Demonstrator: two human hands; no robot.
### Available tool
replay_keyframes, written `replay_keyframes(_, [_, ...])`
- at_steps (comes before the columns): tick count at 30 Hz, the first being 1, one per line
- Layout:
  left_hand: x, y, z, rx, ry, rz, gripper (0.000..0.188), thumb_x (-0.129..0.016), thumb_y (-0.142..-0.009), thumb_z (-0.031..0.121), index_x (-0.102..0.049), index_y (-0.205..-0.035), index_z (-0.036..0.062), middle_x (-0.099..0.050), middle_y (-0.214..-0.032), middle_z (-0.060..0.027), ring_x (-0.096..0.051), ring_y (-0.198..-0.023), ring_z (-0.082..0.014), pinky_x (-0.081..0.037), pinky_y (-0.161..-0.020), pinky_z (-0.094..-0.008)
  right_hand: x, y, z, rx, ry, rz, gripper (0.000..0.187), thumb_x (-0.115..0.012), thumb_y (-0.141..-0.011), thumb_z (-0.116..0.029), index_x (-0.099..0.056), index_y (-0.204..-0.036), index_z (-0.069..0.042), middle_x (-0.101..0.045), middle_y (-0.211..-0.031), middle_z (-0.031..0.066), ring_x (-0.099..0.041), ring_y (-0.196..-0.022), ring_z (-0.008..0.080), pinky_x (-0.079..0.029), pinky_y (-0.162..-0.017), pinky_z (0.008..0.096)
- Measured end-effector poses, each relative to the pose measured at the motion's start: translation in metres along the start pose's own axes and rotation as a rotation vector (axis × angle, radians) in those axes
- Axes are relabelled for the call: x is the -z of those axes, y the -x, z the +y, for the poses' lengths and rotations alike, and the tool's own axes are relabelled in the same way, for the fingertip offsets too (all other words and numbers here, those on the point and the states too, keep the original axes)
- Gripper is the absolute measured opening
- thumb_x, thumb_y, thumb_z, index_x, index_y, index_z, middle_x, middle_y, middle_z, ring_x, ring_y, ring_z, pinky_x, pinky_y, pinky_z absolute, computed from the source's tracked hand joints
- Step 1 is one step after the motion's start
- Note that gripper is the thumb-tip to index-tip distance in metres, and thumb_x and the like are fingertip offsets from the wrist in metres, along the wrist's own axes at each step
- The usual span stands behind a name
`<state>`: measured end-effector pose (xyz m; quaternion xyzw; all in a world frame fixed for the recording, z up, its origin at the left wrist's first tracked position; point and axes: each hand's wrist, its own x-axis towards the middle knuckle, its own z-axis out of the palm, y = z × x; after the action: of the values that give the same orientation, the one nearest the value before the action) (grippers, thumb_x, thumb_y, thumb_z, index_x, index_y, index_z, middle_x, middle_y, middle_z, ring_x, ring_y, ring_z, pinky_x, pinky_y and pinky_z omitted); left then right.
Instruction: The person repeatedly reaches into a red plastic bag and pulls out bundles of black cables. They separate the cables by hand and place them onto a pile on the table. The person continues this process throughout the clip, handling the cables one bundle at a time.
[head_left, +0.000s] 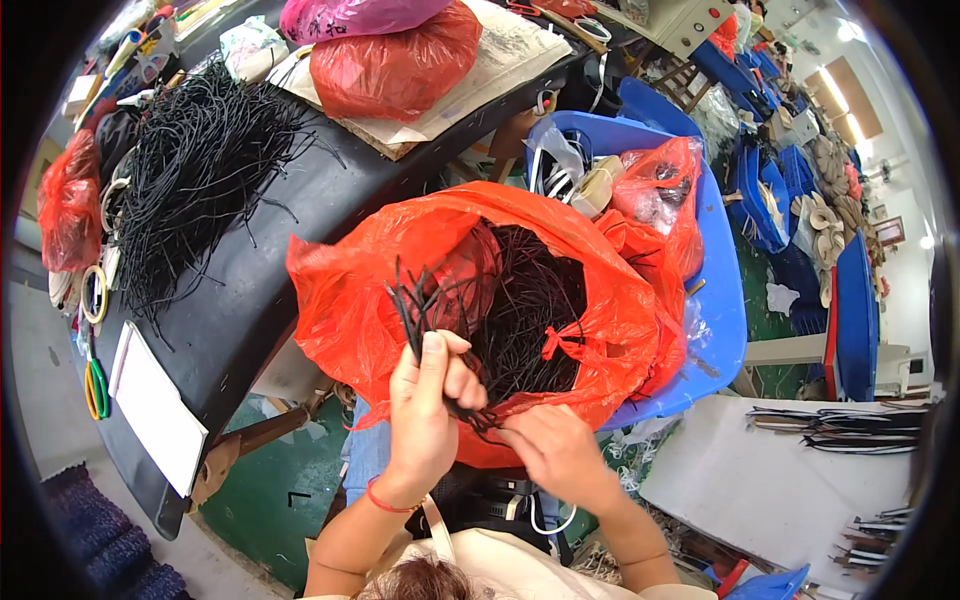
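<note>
A small bundle of thin black cords (412,312) is gripped in my left hand (425,400), the fist closed with the thumb on top and loose ends sticking up. My right hand (560,455) pinches at the lower ends of the same cords, just right of the left fist; its fingertips are partly hidden. Both hands are over the near rim of a big red plastic bag (350,290), which gapes wide. Inside that bag lies a tangled mass of black cords (530,330). The bag rests partly in a blue plastic bin (725,300).
On the black-topped table (290,215) at left are a heap of black cords (195,170), a white notepad (155,405), green-and-orange-handled scissors (97,388) and filled red bags (400,65). To the right, a pale board (740,490) carries dark strips (850,428).
</note>
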<state>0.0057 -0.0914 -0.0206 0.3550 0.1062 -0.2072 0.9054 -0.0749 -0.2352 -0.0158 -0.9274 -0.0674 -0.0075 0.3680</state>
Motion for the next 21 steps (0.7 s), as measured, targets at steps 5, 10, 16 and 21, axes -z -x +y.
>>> replay_keyframes(5, [0.001, 0.015, 0.017, -0.029, -0.124, 0.037, 0.025, -0.038, -0.1, 0.027, -0.053, -0.099, 0.0061, -0.034, -0.056, 0.0062, -0.023, -0.044, -0.0019, -0.019, -0.04, -0.02, 0.022, -0.05, 0.069, -0.042, 0.304, 0.152, 0.016, -0.056, -0.086, -0.016, -0.06, -0.091, -0.002, -0.06, -0.09, 0.0137, -0.057, -0.081, 0.0328, -0.046, -0.074, 0.0424])
replay_keyframes(10, [-0.007, 0.016, 0.017, 0.115, -0.246, 0.019, 0.025, -0.039, -0.1, 0.024, -0.054, -0.098, 0.0039, -0.027, -0.054, 0.008, -0.021, -0.044, -0.0018, -0.019, -0.041, -0.0202, 0.004, -0.079, 0.145, -0.277, 0.364, 0.35, 0.02, -0.055, -0.087, -0.019, -0.06, -0.089, 0.0, -0.061, -0.085, 0.0168, -0.056, -0.081, 0.0364, -0.044, -0.074, 0.0451])
replay_keyframes(16, [0.001, 0.002, -0.016, 0.272, -0.13, 0.089, 0.031, -0.041, -0.099, 0.025, -0.054, -0.108, -0.0017, -0.062, -0.081, -0.0056, -0.06, -0.069, -0.012, -0.049, -0.065, -0.0252, 0.009, -0.056, 0.055, -0.089, 0.182, 0.498, 0.012, -0.054, -0.087, -0.013, -0.059, -0.083, -0.003, -0.056, -0.073, 0.0125, -0.053, -0.071, 0.0304, -0.039, -0.065, 0.0398])
replay_keyframes(21, [-0.003, -0.006, -0.029, 0.389, -0.016, 0.019, 0.037, -0.044, -0.097, 0.026, -0.051, -0.119, -0.0031, -0.064, -0.102, -0.0113, -0.062, -0.093, -0.0185, -0.049, -0.083, -0.0313, -0.006, -0.015, 0.003, 0.104, 0.356, 0.252, 0.008, -0.059, -0.082, -0.009, -0.055, -0.077, -0.005, -0.044, -0.064, 0.0065, -0.046, -0.061, 0.023, -0.035, -0.058, 0.0355])
